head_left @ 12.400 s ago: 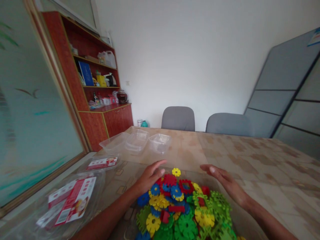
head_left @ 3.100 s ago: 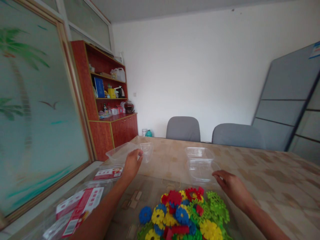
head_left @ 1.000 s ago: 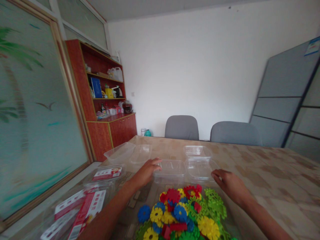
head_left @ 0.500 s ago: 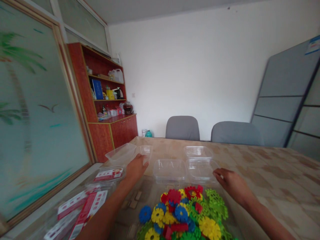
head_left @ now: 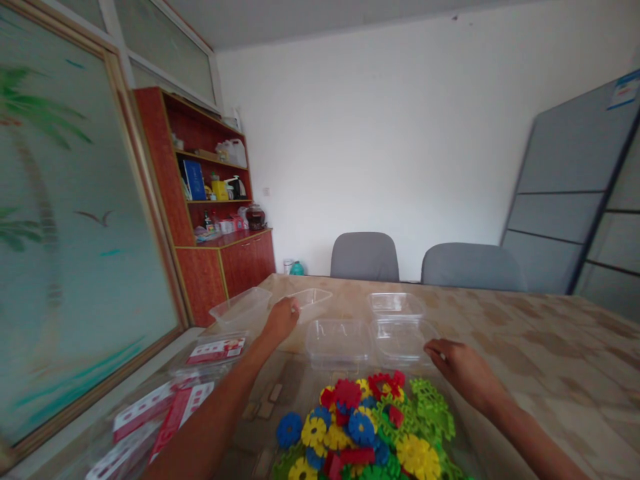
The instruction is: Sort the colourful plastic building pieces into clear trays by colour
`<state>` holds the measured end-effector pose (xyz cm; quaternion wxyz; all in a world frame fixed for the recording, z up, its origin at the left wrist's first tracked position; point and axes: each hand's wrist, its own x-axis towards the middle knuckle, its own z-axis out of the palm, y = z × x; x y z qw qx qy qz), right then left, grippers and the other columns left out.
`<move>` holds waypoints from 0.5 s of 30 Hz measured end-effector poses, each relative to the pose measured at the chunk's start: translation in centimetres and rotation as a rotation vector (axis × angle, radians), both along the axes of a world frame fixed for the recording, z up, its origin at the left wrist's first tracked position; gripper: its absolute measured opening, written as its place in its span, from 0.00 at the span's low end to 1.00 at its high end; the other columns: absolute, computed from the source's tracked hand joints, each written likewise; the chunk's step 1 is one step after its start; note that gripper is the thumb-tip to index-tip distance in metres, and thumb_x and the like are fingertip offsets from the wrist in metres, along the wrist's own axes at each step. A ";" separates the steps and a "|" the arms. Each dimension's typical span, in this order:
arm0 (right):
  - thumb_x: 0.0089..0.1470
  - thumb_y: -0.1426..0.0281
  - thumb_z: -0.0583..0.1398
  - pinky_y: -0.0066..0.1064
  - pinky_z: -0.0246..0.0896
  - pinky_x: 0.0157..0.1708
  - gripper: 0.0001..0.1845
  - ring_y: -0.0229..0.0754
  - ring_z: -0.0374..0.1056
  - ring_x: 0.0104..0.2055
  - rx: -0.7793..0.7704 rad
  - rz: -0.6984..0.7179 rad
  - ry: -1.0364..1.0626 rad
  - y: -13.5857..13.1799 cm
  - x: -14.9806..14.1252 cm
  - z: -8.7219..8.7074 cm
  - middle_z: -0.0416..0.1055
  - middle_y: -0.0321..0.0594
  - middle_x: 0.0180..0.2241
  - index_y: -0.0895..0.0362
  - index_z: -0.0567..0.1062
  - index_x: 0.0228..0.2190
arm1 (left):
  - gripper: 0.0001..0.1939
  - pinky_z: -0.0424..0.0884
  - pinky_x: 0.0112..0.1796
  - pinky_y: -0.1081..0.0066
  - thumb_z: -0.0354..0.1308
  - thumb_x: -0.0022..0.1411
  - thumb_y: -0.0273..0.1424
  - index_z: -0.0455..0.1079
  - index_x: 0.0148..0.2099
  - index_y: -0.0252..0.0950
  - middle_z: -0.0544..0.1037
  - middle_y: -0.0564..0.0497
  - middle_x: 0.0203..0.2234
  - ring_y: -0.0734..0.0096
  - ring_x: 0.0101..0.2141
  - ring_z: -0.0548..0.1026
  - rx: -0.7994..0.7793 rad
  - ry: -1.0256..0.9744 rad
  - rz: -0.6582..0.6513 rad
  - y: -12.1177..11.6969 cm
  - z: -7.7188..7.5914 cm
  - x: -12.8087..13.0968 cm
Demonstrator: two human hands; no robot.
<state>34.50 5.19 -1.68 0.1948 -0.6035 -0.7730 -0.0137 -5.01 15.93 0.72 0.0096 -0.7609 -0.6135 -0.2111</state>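
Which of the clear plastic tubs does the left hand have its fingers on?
The angled tub, just behind and left of the front middle tub; the left hand grips its left end, while no hand touches the leftmost tub.

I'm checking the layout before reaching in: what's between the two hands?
In the head view, two clear tubs, the front left tub and front right tub, sit side by side between left hand and right hand.

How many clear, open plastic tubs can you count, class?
5: the far-left tub, the pale tub at the left hand, the front-middle tub, the front-right tub by the right hand, and the back-right tub. More may be nested.
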 end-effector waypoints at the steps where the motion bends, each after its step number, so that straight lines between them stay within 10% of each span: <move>1: 0.60 0.66 0.47 0.33 0.63 0.37 0.18 0.48 0.74 0.39 -0.002 0.000 0.001 0.0 0.0 0.0 0.78 0.44 0.37 0.52 0.76 0.32 | 0.13 0.73 0.41 0.59 0.55 0.66 0.33 0.67 0.51 0.33 0.72 0.46 0.46 0.63 0.42 0.74 -0.010 -0.003 -0.034 0.7 0.2 0.3; 15: 0.61 0.67 0.47 0.30 0.62 0.36 0.19 0.46 0.74 0.38 -0.017 -0.008 -0.004 -0.4 -0.3 0.7 0.78 0.43 0.34 0.53 0.76 0.30 | 0.14 0.71 0.44 0.56 0.55 0.66 0.34 0.67 0.52 0.34 0.71 0.45 0.49 0.61 0.45 0.72 -0.108 -0.021 -0.386 4.3 -0.8 5.2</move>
